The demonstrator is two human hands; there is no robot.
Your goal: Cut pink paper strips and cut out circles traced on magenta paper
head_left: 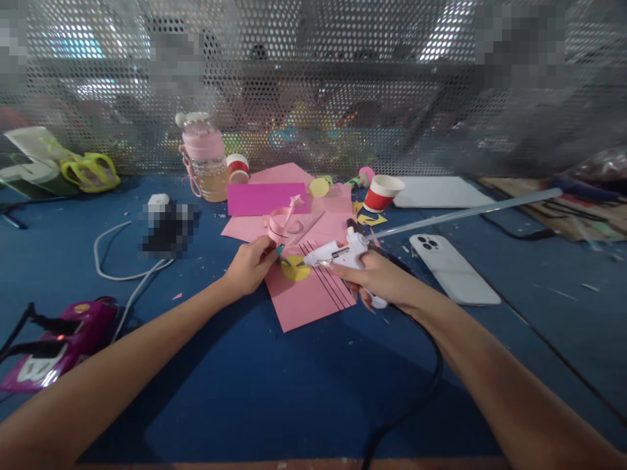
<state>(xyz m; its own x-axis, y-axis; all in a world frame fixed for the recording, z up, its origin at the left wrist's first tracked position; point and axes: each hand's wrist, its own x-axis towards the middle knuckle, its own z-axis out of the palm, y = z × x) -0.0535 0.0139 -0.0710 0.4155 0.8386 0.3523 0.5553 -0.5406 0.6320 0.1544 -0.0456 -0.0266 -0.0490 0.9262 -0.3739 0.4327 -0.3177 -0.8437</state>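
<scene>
A white glue gun [337, 256], with a long clear glue stick [465, 214] out of its back, is gripped in my right hand [372, 277]. Its nozzle points left, over a yellow paper circle [296, 268] with dark marks. That circle lies on a pink sheet [298, 307] with several dark lines on its right part. Just left of the circle, my left hand [252, 264] has its thumb and fingers pinched together at the sheet's upper left edge; what they hold, if anything, is too small to name. Behind it sits a pink tape roll [278, 225].
Magenta paper [264, 200], a bottle [206, 163], paper cups [383, 194] and yellow scraps [371, 219] lie behind. A white phone [453, 269] is at right. On the left are a cable [112, 278] and a purple power strip [63, 346]. The gun's black cord [435, 365] runs to the front edge.
</scene>
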